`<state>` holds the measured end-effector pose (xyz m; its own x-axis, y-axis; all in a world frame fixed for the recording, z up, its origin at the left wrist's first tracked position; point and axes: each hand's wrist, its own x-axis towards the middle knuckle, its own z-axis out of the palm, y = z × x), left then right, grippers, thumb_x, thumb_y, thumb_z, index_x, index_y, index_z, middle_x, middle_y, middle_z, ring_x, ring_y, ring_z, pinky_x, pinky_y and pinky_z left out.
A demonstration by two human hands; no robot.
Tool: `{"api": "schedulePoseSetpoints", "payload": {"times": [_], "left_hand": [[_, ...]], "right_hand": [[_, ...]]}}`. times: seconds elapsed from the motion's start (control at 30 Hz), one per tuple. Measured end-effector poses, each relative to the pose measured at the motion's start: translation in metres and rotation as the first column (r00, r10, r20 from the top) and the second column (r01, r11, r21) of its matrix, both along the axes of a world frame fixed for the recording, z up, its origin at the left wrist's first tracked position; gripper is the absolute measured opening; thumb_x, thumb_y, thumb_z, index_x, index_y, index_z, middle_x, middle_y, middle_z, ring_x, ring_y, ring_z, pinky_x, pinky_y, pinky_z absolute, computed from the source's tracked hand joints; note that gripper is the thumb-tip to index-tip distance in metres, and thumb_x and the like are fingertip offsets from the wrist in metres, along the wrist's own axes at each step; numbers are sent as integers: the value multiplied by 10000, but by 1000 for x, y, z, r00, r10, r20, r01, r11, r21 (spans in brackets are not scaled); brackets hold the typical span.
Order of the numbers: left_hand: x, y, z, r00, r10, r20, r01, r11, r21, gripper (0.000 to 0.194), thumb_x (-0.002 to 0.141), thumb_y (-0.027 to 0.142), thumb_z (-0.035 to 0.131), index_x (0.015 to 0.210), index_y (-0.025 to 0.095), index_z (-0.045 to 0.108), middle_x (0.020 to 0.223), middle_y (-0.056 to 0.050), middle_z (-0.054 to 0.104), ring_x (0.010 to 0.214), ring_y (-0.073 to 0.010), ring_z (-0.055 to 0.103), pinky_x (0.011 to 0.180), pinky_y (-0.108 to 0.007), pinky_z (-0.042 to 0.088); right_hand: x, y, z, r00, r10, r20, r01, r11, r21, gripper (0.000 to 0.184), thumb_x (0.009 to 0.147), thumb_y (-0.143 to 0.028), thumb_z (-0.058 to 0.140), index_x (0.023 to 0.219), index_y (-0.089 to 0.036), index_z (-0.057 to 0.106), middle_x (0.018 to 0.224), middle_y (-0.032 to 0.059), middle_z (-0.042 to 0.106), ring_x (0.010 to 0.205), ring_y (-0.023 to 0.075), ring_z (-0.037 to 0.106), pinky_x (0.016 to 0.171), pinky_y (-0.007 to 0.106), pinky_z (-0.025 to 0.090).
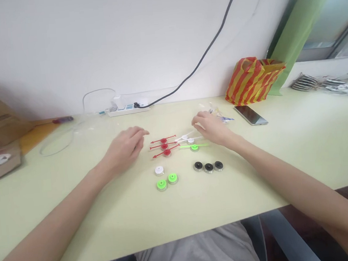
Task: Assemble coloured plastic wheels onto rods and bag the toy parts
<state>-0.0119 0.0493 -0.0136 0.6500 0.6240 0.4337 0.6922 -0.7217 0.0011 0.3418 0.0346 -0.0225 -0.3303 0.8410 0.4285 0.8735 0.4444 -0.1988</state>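
My left hand [128,148] hovers over the table, index finger stretched out and the others loosely curled, with nothing visible in it. To its right stand three red spinners [164,146], round bases with red arrows across them. My right hand [211,127] is bent downward, thumb and fingers apart, beside two spinners with white arrows [190,140] and one with a green arrow [194,147]. Behind this hand lies a small pile of loose arrows and clear plastic [220,113]. Nearer me are a white base [159,171], two green bases [167,182] and three black bases [208,167], all without arrows.
A phone [251,115] and a red-yellow striped bag [253,81] are at the back right. A power strip [129,109] with a black cable [200,62] sits by the wall. Cardboard boxes [0,116] and a screwdriver [63,120] are on the left.
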Motion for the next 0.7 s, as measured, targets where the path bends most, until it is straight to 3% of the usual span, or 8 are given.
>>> {"api": "schedulePoseSetpoints", "payload": {"times": [0.07,0.13,0.27,0.37,0.43,0.57,0.7], "left_hand": [[-17,14,2,990,137,-17,-135,987,90,361,1034,224,331,1244,198,623,1248,-149,674,1162,-317,626,980,-463,468],[-44,30,1,945,327,21,-326,934,147,390,1014,203,329,1280,173,613,1303,-184,646,1216,-353,603,1006,-491,454],[-104,57,-11,813,582,-26,-579,811,82,508,1002,334,381,1442,115,507,1449,-280,562,1294,-459,553,1002,-572,439],[-131,67,-19,787,604,-128,-616,781,-98,542,976,484,429,1311,107,627,1274,-272,689,1163,-438,648,899,-506,496],[-137,69,-22,793,588,-160,-608,782,-138,495,980,499,415,1176,144,699,1215,-223,734,1109,-390,685,858,-443,505],[-133,69,-22,796,589,-143,-604,789,-114,425,988,431,405,1067,180,739,1144,-175,769,1056,-346,706,810,-399,502],[-125,69,-24,773,630,-75,-635,771,-58,402,976,335,385,1083,177,738,1115,-188,766,1030,-364,697,802,-433,510]], "right_hand": [[1,4,-9,1000,25,17,-25,998,50,266,998,-122,450,1089,-158,697,1144,156,678,1092,304,598,911,406,433],[4,7,-16,1000,12,0,-12,998,67,301,986,-104,440,1135,-154,698,1170,159,669,1106,311,592,942,428,440],[12,13,-23,998,-5,-56,9,997,77,332,953,-83,440,1144,-159,700,1168,154,672,1113,312,598,967,448,452],[15,16,-24,997,-19,-76,24,997,69,336,939,-87,443,1135,-157,708,1144,157,684,1093,317,608,963,460,459],[15,17,-25,996,-24,-86,30,997,66,330,932,-90,451,1121,-155,713,1139,161,691,1075,318,618,956,462,463],[13,18,-29,994,-29,-105,39,994,98,326,911,-77,458,1087,-168,717,1136,152,700,1062,312,628,951,456,466],[9,16,-28,986,-43,-163,76,977,200,322,896,-76,467,1077,-189,708,1085,133,705,1042,310,622,938,466,470]]}}
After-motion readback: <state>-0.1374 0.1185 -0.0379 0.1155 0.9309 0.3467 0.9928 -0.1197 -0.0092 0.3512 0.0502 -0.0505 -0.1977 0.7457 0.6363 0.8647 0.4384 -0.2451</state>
